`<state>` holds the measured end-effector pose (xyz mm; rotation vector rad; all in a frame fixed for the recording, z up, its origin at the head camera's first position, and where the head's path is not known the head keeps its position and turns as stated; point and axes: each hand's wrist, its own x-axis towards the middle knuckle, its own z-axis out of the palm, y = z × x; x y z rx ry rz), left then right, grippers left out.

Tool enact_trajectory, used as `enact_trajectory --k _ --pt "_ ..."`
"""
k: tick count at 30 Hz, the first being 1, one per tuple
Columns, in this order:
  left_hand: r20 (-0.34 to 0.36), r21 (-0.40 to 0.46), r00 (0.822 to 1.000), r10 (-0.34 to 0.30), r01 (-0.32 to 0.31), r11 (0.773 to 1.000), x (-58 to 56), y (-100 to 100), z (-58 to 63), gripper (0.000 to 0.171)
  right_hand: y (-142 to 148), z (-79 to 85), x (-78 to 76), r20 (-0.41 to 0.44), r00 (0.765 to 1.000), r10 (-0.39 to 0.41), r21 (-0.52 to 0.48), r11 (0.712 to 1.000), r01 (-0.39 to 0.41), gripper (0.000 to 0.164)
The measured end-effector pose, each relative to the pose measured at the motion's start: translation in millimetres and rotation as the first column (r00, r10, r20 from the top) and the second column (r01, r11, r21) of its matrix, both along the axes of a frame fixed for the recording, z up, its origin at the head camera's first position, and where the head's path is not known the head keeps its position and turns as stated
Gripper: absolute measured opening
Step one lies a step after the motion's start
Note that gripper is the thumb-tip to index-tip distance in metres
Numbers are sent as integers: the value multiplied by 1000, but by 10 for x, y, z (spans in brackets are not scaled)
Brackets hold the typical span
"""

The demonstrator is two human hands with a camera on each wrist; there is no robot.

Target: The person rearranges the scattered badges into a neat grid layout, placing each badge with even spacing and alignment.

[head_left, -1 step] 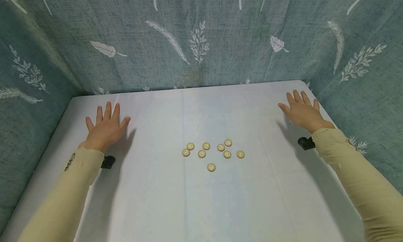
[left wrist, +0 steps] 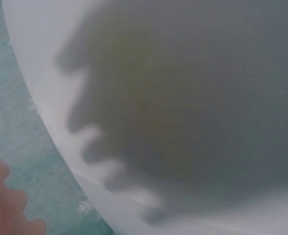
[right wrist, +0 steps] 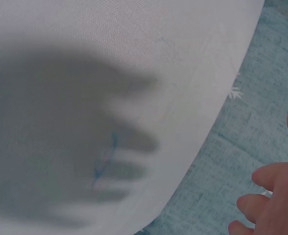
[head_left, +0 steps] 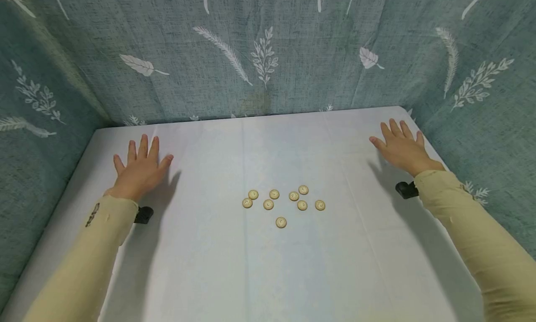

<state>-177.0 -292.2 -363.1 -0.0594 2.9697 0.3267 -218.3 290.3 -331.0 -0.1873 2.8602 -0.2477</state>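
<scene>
Several round, cream-coloured buttons lie scattered over the middle of the white table in the head view. Off to their left, my left hand is held above the tabletop with its fingers spread, and nothing is in it. Over the far right side hovers my right hand, its fingers straight and apart, also holding nothing. Each wrist view catches only part of its own hand: left fingers at the lower left, right fingers at the lower right. Both hands are well apart from the buttons.
A green cloth with white leaf prints hangs behind the table and along both sides. Small black devices sit under the wrists, one at the left and one at the right. Hand shadows fall across the white surface.
</scene>
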Motion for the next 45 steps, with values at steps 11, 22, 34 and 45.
enact_trajectory --k 11,22,34,45 --pt "11 13 1000 -27 27 1000 -55 56 105 79 -105 -37 -40 -28 999 38 9 999 -38 79" --pt "-153 123 986 -60 79 989 11 368 100 52 -329 -50 39 -276 961 28 -28 999 -37 59" --pt "15 452 996 -89 73 889 242 796 80 47 -555 -59 127 -234 972 35 -305 946 -107 44" --pt "93 459 984 -150 91 884 341 1339 -154 27 -863 -203 190 -106 993 41 -517 851 -90 38"
